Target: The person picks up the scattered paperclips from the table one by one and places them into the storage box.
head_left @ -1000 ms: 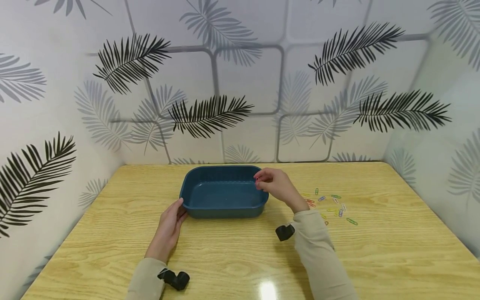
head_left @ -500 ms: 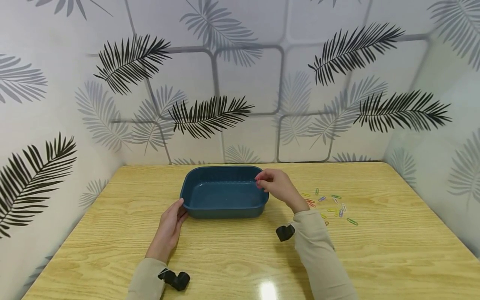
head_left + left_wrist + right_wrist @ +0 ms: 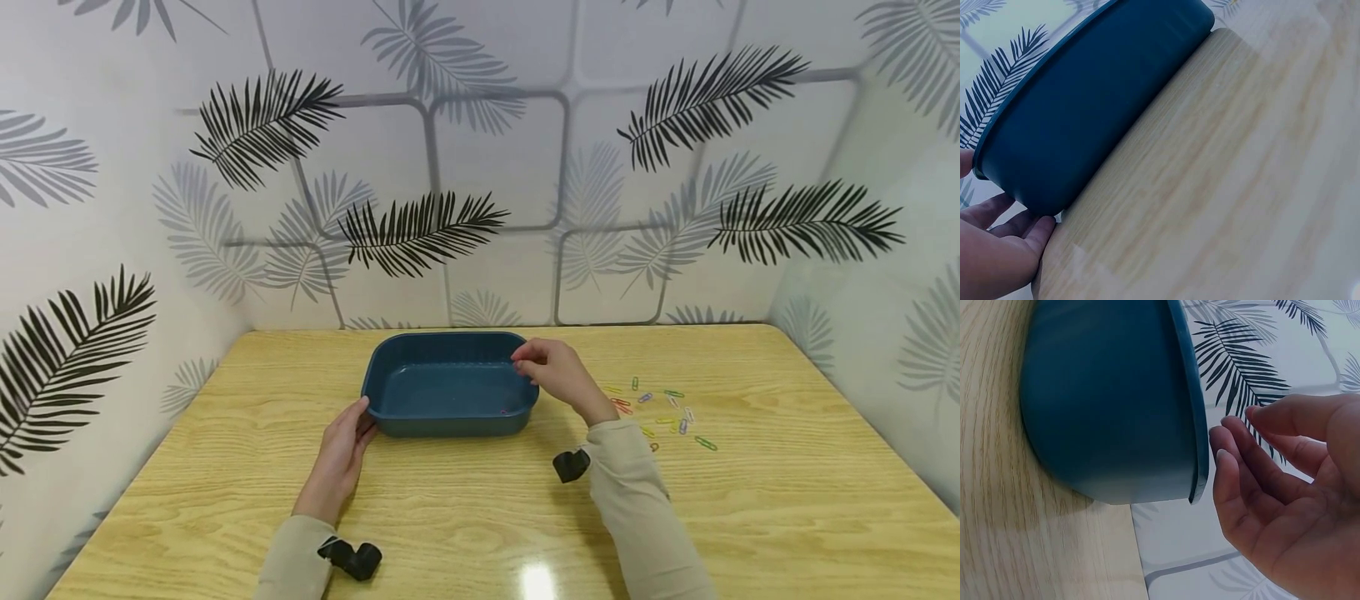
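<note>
A deep dark-blue rectangular basin (image 3: 442, 427) stands on the table. At its near left corner my left hand (image 3: 343, 450) holds it, thumb at the rim and the other fingers against the wall below, as the left wrist view shows. My right hand (image 3: 555, 375) hovers over the right rim, its fingers bent and the tips apart. In the right wrist view nothing is between the thumb (image 3: 1285, 415) and fingers. A small reddish paper clip (image 3: 504, 412) shows inside the basin near its front right corner.
Right of the basin, several coloured paper clips lie scattered, among them a green paper clip (image 3: 706, 443) and a white paper clip (image 3: 689, 414). The wooden table (image 3: 450, 517) ends at a leaf-patterned wall (image 3: 510, 275) behind.
My right hand has let go of the reddish paper clip it pinched, and the clip now lies in the basin. The left hand stays at the corner.
</note>
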Demonstrator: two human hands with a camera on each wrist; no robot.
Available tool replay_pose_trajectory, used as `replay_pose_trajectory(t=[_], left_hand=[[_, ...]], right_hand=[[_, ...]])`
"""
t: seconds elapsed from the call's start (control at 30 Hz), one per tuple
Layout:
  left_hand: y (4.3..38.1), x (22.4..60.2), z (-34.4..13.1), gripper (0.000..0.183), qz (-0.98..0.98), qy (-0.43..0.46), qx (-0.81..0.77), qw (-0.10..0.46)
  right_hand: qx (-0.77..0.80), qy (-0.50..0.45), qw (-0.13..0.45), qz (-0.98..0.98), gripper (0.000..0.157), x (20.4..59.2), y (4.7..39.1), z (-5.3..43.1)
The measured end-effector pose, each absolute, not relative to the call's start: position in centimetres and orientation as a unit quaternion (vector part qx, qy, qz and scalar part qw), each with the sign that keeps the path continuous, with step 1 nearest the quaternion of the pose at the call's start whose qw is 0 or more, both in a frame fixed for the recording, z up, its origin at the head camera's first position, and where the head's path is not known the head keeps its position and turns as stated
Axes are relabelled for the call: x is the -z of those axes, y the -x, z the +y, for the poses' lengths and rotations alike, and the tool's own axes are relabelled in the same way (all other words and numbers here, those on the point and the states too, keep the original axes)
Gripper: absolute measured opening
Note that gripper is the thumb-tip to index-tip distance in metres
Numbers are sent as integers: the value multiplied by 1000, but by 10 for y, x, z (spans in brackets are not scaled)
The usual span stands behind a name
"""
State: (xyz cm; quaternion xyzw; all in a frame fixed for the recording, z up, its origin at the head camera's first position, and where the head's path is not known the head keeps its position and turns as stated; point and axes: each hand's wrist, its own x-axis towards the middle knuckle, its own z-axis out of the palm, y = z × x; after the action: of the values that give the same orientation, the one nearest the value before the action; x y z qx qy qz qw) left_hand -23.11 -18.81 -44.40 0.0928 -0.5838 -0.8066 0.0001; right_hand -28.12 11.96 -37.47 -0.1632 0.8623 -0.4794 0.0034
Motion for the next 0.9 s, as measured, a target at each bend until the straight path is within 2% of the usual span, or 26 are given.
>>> replay_pose_trajectory(t=[0.4, 0.9], left_hand=[[231, 445, -189, 51, -583, -89, 808, 2], [230, 445, -189, 51, -590, -89, 803, 2]], right_hand=[[473, 165, -9, 865, 21, 376, 287, 147], [430, 178, -4, 885, 17, 376, 279, 183]])
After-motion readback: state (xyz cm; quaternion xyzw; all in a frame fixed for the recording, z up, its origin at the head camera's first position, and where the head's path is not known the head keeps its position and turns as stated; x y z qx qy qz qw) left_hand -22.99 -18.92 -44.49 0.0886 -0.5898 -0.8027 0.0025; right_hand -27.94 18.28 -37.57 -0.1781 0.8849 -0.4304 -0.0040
